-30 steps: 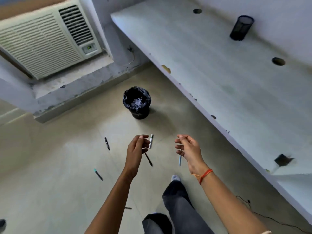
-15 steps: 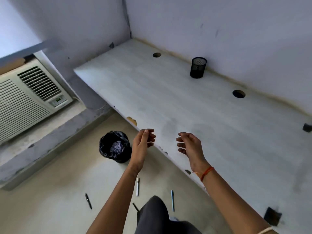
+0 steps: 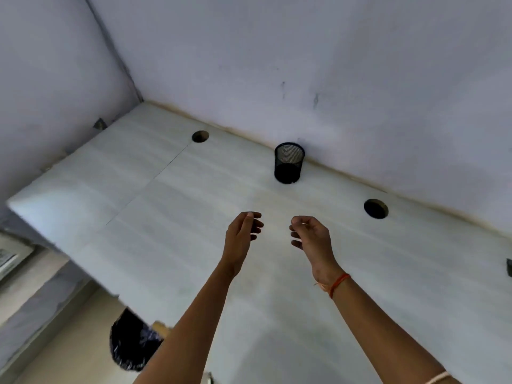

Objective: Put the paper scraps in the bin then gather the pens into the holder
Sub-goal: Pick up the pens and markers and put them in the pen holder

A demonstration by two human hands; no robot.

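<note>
I am holding both hands out above the desk (image 3: pixel 166 217), my left hand (image 3: pixel 243 234) and my right hand (image 3: pixel 311 236) hanging side by side and apart. Their fingers are curling loosely and gripping nothing that I can see. The black mesh holder (image 3: pixel 289 162) is standing upright at the back of the desk, close to the wall and beyond my hands. I cannot tell through the mesh whether anything is in it. The bin (image 3: pixel 133 345) with its black liner is sitting on the floor at the lower left, partly hidden by the desk edge and my left forearm. Something pale is showing inside it, too blurred to call scraps. No pens are showing on the desk. I am judging that the scrap step is probably over and that I am working on gathering the pens, with empty hands. The next move is calling for pens first: finding them somewhere off the desk, pinching them up, then carrying them over and lowering them into the holder's open mouth without tipping it.
</note>
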